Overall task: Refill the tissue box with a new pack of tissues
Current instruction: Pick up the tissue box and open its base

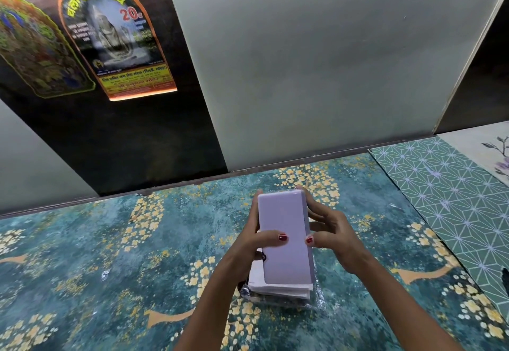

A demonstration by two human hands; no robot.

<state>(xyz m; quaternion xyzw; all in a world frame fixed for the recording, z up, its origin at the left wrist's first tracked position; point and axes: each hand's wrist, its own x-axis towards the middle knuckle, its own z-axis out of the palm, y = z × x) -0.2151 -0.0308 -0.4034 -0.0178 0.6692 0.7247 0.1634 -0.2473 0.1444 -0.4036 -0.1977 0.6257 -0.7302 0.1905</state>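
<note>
Now my left hand (249,243) and right hand (330,231) clamp the lilac tissue box (285,237) from either side (thumbs on top), steadying it over the tissue pack (281,290) lying beneath on the near table (96,254).

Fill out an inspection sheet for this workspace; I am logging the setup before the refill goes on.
Surface: teal tabletop with yellow blossom print; green geometric mat at right.
Job's things: lilac tissue box held over a white tissue stack lying in clear wrap.
Clutter: nothing seen.
Grippers: left hand and right hand clasp the box's sides, thumbs on top.
Cables: nothing seen.
Surroundings: frosted panel behind; two arched posters on a dark panel.
</note>
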